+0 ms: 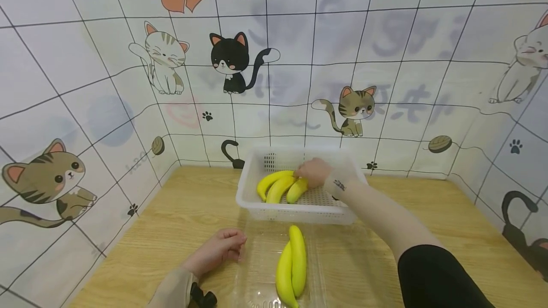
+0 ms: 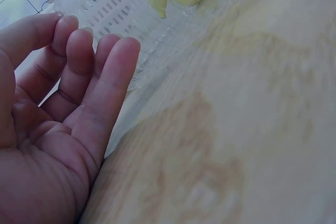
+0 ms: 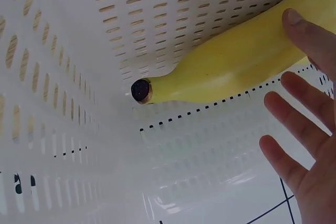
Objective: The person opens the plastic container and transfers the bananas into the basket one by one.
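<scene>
Several yellow bananas (image 1: 280, 189) lie side by side in a white perforated plastic basket (image 1: 295, 214). My right hand (image 1: 314, 172) reaches over the basket's far side, at the upper ends of the bananas. In the right wrist view, one fingertip touches a banana (image 3: 226, 66) with a dark stem end, while the other fingers are spread beside it. Two more bananas (image 1: 298, 260) lie together in a clear plastic tray (image 1: 261, 270) in front of the basket. At that tray's left edge, my left hand (image 1: 220, 251) pinches the rim between thumb and forefinger.
A wood-grain table (image 1: 192, 203) bears the tray and basket. White walls (image 1: 291, 80) with black grid lines and printed cats stand behind and at both sides. The basket is near the back wall.
</scene>
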`<action>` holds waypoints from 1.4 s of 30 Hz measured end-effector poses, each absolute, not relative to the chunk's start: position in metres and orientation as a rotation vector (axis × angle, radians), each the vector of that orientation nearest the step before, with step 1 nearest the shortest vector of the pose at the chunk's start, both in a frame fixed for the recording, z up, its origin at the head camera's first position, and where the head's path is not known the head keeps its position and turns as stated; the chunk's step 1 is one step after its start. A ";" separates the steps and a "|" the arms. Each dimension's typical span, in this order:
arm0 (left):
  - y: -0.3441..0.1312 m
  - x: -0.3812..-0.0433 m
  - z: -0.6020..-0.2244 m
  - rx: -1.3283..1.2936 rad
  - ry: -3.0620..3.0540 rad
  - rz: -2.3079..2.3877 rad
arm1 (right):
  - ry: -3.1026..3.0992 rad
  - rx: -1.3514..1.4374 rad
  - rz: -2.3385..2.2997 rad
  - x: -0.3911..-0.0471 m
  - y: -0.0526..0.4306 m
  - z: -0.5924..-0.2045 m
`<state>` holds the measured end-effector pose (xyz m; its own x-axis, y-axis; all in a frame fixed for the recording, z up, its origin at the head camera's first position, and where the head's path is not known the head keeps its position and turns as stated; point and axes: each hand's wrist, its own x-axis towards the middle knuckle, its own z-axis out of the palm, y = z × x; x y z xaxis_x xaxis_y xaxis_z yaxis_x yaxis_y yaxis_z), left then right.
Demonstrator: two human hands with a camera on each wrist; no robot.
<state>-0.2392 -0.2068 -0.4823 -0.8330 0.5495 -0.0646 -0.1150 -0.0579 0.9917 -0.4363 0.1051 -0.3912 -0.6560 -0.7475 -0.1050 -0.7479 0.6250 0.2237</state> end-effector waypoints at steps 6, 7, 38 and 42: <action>-0.205 -0.239 -0.479 0.462 1.773 1.935 | 2.896 -1.309 0.503 -0.444 0.109 -0.395; -0.205 -0.239 -0.479 0.462 1.774 1.934 | 2.907 -1.311 0.522 -0.445 0.111 -0.396; -0.204 -0.236 -0.477 0.494 1.752 1.932 | 2.955 -1.107 0.245 -0.423 0.122 -0.349; -0.205 -0.235 -0.476 0.479 1.766 1.926 | 2.973 -1.126 0.150 -0.408 0.118 -0.331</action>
